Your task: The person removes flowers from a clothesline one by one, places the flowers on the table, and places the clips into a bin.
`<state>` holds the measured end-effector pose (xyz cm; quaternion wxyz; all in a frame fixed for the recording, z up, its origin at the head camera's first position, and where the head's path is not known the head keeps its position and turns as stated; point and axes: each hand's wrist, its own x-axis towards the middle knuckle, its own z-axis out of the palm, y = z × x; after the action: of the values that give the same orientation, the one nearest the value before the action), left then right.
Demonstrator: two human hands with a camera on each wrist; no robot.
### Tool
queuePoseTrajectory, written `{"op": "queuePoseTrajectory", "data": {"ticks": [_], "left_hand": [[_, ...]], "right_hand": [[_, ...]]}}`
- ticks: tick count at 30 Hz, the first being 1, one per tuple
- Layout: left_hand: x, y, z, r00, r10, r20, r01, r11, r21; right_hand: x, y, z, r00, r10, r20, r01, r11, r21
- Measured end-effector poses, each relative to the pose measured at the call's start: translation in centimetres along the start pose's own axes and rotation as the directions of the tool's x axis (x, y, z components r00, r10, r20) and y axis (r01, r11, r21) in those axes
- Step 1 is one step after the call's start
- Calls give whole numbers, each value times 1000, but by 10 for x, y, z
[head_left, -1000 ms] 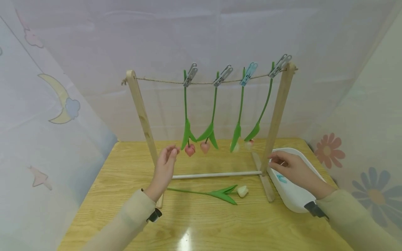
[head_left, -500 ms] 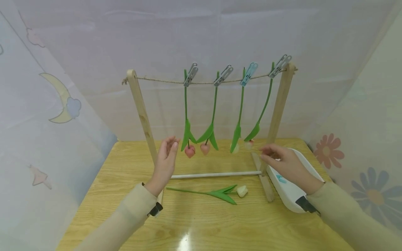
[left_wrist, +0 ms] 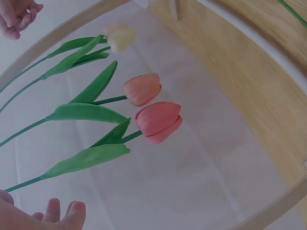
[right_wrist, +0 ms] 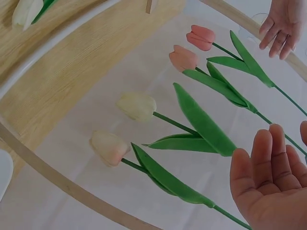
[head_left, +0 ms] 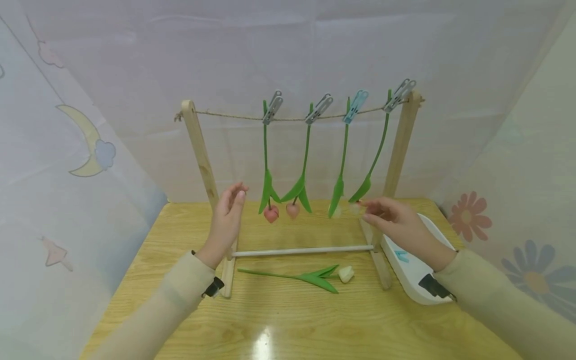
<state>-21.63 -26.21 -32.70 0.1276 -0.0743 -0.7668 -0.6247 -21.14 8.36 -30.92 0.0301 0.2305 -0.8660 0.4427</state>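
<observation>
Several artificial tulips hang upside down from a twine line [head_left: 225, 116], each stem pinched by a clothespin. From left they are a deep pink tulip [head_left: 271, 214], a pale pink tulip [head_left: 293, 210] and two whitish tulips [right_wrist: 136, 106]. Three clothespins are grey, such as the leftmost clothespin [head_left: 272, 107]; one clothespin [head_left: 356, 106] is blue. My left hand [head_left: 227, 220], empty with loosely bent fingers, is raised by the left post, left of the deep pink tulip. My right hand [head_left: 400, 225], also empty, is by the right post, fingertips close to the rightmost bloom in the head view.
A wooden frame with a left post [head_left: 200, 155], a right post [head_left: 400, 145] and a white crossbar [head_left: 301, 251] stands on the table [head_left: 288, 320]. A white tulip [head_left: 346, 274] lies before it. Right of it, a white tray [head_left: 418, 287] holds a blue clothespin [head_left: 401, 256].
My right hand has moved left from over the tray toward the rightmost tulip. My left hand has risen and shifted slightly left. The hanging tulips stay in place.
</observation>
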Motion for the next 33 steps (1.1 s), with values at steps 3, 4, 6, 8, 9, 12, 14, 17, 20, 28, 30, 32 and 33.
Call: {"op": "queuePoseTrajectory", "data": {"ticks": [3, 4, 6, 8, 9, 12, 14, 17, 20, 28, 30, 32, 33], "left_hand": [[3, 3, -2, 1000, 8, 10, -8, 1000, 13], [4, 4, -2, 1000, 11, 12, -11, 1000, 15], [5, 5, -3, 1000, 19, 19, -19, 1000, 19], [7, 7, -3, 999, 23, 25, -23, 1000, 20], [8, 8, -2, 999, 21, 28, -22, 1000, 20], [12, 10, -1, 999, 27, 38, -27, 1000, 5], [15, 13, 1, 999, 37, 37, -37, 999, -3], [20, 17, 3, 998, 57, 39, -57, 998, 7], [26, 21, 6, 997, 60, 46, -61, 997, 36], [42, 30, 12, 996, 56, 64, -60, 997, 56], [45, 31, 13, 996, 58, 66, -62, 996, 58], [46, 32, 14, 996, 56, 69, -60, 996, 62], [47, 32, 14, 996, 55, 70, -59, 996, 64]], "right_hand": [[1, -3, 0, 1000, -22, 0, 22, 1000, 10], [2, -4, 1, 1000, -24, 0, 24, 1000, 15], [3, -8, 2, 1000, -27, 0, 27, 999, 30], [4, -12, 3, 1000, -26, -1, 26, 999, 46], [5, -14, 3, 1000, -25, -4, 25, 998, 52], [8, -19, 5, 999, -33, -20, 34, 997, 63], [9, -22, 7, 999, -43, -32, 45, 997, 64], [13, -26, 9, 996, -71, -44, 74, 995, 64], [17, -31, 11, 993, -108, -43, 111, 991, 75], [31, -46, 14, 982, -184, -49, 188, 978, 91], [33, -50, 15, 982, -182, -49, 186, 977, 104], [35, -55, 17, 983, -178, -47, 182, 977, 113], [36, -56, 18, 983, -178, -48, 183, 976, 115]]}}
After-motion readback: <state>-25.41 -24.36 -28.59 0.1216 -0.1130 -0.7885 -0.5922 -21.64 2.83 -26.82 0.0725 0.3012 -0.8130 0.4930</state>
